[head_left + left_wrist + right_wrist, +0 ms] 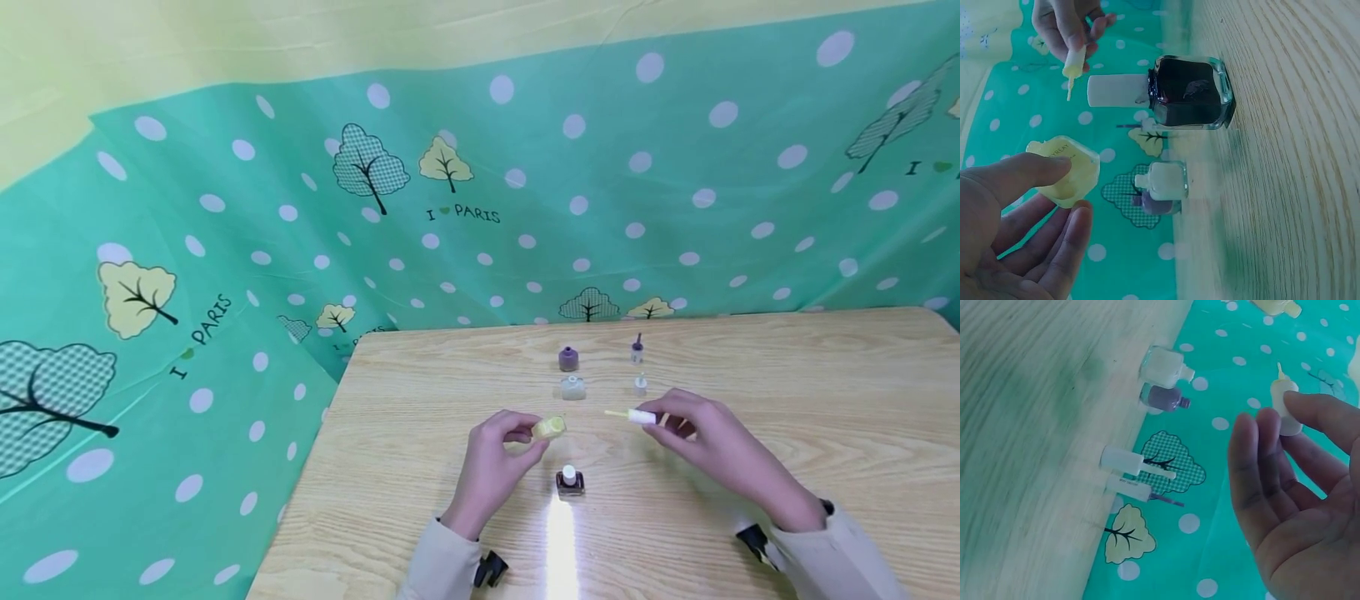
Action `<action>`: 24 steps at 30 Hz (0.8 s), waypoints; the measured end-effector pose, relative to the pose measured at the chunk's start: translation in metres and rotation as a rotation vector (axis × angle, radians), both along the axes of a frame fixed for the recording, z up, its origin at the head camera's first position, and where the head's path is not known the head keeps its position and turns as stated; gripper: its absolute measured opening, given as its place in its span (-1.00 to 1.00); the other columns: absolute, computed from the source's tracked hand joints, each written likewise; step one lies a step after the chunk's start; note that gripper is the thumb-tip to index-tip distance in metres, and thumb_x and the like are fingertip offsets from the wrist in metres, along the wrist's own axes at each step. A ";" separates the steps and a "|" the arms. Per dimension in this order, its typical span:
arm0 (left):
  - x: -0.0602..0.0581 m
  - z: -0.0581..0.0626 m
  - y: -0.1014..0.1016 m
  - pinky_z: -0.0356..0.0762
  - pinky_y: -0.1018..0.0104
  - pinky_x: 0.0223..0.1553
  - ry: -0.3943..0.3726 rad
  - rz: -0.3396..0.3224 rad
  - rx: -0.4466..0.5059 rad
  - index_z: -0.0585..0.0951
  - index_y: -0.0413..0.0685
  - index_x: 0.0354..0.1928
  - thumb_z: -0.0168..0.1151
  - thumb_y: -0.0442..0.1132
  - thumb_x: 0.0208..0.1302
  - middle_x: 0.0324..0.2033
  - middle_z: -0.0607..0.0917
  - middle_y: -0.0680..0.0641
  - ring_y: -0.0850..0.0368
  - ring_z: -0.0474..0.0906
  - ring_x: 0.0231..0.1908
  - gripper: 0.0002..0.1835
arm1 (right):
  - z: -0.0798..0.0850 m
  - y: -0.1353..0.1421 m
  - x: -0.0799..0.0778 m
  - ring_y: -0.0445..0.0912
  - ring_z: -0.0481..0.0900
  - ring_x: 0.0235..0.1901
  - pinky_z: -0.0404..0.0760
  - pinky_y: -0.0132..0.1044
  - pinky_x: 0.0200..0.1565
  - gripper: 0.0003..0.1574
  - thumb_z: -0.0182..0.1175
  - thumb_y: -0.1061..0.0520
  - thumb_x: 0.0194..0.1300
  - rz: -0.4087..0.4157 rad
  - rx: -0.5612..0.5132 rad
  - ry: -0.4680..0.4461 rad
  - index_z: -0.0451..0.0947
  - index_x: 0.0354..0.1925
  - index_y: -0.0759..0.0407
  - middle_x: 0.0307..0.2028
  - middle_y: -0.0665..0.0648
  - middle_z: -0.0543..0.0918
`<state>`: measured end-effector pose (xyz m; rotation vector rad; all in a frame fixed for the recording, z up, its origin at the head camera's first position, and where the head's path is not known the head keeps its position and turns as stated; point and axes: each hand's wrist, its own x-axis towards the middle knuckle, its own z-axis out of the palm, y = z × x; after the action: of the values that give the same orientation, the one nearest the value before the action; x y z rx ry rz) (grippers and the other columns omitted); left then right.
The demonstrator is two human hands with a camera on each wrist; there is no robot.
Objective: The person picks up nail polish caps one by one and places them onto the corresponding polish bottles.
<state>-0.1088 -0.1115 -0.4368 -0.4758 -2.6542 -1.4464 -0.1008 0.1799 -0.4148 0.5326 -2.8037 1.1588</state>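
Note:
My left hand pinches a pale yellow nail polish bottle between thumb and fingers, lifted off the table and tilted. Its open neck shows in the left wrist view, where the thumb covers part of the bottle. In my right hand is a white nail polish cap, held by thumb and fingertips. The cap's yellow-coated brush points toward the bottle, with a gap between them. Between the hands and nearer to me, a dark nail polish bottle stands upright with its white cap on.
Farther back stand an uncapped whitish bottle and an uncapped purple bottle. To their right, two caps stand brush-up: one with a white brush, one with a purple brush. A patterned green cloth hangs behind the wooden table.

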 end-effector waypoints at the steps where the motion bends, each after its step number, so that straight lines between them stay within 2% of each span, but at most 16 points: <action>1: 0.001 0.000 0.000 0.72 0.20 -0.11 0.005 -0.002 0.000 0.72 -0.06 -0.12 0.46 -0.32 0.15 -0.22 0.73 0.03 0.23 0.67 -0.27 -0.76 | 0.001 -0.001 0.001 -0.35 0.53 -0.39 0.67 -0.43 -0.32 -0.75 0.32 0.23 0.28 0.006 -0.006 0.007 0.70 -0.05 0.10 -0.32 -0.13 0.61; 9: 0.005 0.003 0.000 0.72 0.23 -0.10 0.034 -0.013 0.011 0.72 -0.06 -0.11 0.46 -0.30 0.14 -0.22 0.72 0.05 0.14 0.67 -0.25 -0.75 | 0.003 -0.008 0.007 -0.37 0.50 -0.39 0.65 -0.44 -0.34 -0.75 0.29 0.19 0.33 0.064 -0.044 0.095 0.68 -0.03 0.03 -0.30 -0.19 0.57; 17: 0.008 0.005 0.001 0.70 0.25 -0.09 0.045 -0.024 -0.002 0.73 -0.02 -0.11 0.46 -0.27 0.15 -0.22 0.71 0.09 0.08 0.67 -0.23 -0.76 | 0.009 -0.015 0.010 -0.35 0.47 -0.42 0.59 -0.44 -0.40 -0.76 0.28 0.16 0.35 0.091 -0.064 0.068 0.67 -0.03 -0.05 -0.33 -0.19 0.53; 21: 0.010 0.006 0.002 0.71 0.23 -0.12 0.078 -0.044 0.006 0.73 -0.05 -0.13 0.47 -0.30 0.12 -0.23 0.72 0.05 0.04 0.68 -0.25 -0.76 | 0.010 -0.018 0.010 -0.36 0.46 -0.42 0.57 -0.44 -0.43 -0.76 0.30 0.18 0.33 0.104 -0.062 0.112 0.68 -0.04 -0.04 -0.36 -0.22 0.50; 24: 0.011 0.006 0.002 0.71 0.23 -0.14 0.105 -0.056 -0.002 0.73 -0.07 -0.14 0.48 -0.31 0.10 -0.24 0.72 0.05 0.10 0.67 -0.26 -0.75 | 0.009 -0.020 0.011 -0.37 0.45 -0.42 0.57 -0.45 -0.44 -0.77 0.31 0.18 0.32 0.109 -0.059 0.140 0.69 -0.06 -0.03 -0.38 -0.24 0.50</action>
<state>-0.0978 -0.1091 -0.4312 -0.6134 -2.5804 -1.3933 -0.0902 0.1601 -0.4057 0.7384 -2.6439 1.1696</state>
